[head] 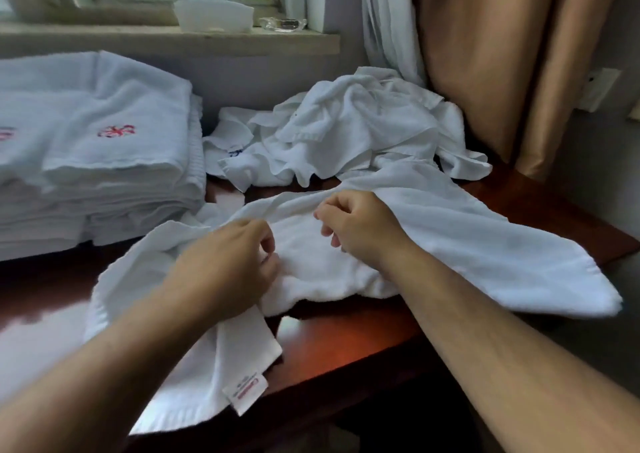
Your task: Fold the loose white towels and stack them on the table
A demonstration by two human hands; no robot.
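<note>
A white towel (467, 244) lies rumpled and unfolded across the front of the table (346, 341), its near corner with a sewn label (244, 392) hanging over the edge. The left hand (235, 265) is clenched on a bunch of the towel, and the right hand (360, 227), fingers curled, pinches a raised fold near the towel's middle. Behind lies a pile (346, 130) of loose towels against the curtain (485, 54), a folded stack (104, 147) stands at the left, and a bowl (213, 14) and a glass dish (282, 23) sit on the sill (138, 40).
</note>
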